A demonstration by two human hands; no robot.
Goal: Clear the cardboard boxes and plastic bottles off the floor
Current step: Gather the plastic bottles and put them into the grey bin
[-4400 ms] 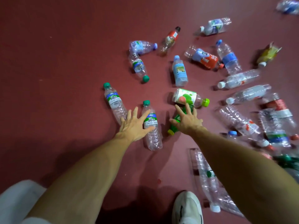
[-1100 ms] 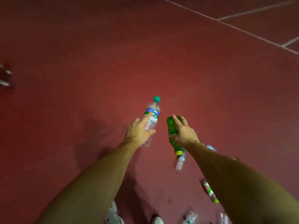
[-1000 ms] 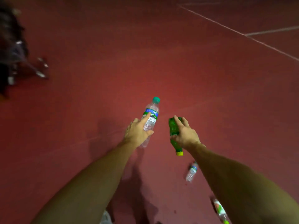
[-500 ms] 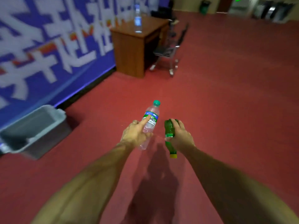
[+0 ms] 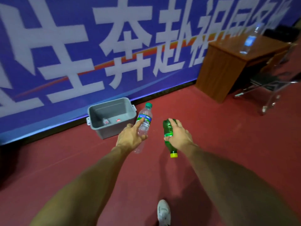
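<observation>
My left hand point(image 5: 130, 137) grips a clear water bottle point(image 5: 144, 123) with a green cap and a green-blue label, cap pointing up and away. My right hand point(image 5: 179, 136) grips a green bottle point(image 5: 167, 129) held cap down, its yellow cap below my wrist. Both bottles hang in the air above the red floor. A grey plastic bin point(image 5: 112, 128) stands open on the floor against the wall, just left of and beyond my left hand. A couple of bottles lie at its bottom.
A blue banner wall point(image 5: 114, 46) with large white characters runs behind the bin. A wooden desk point(image 5: 228, 66) with a water bottle point(image 5: 248, 41) on it stands at the right, a metal-framed chair point(image 5: 268, 85) beside it. My white shoe point(image 5: 163, 212) is on the red floor below.
The view has swung left from the desk toward the banner wall. The grey bin, earlier far left, now sits near the centre, close to my hands. Both hands still hold their bottles.
</observation>
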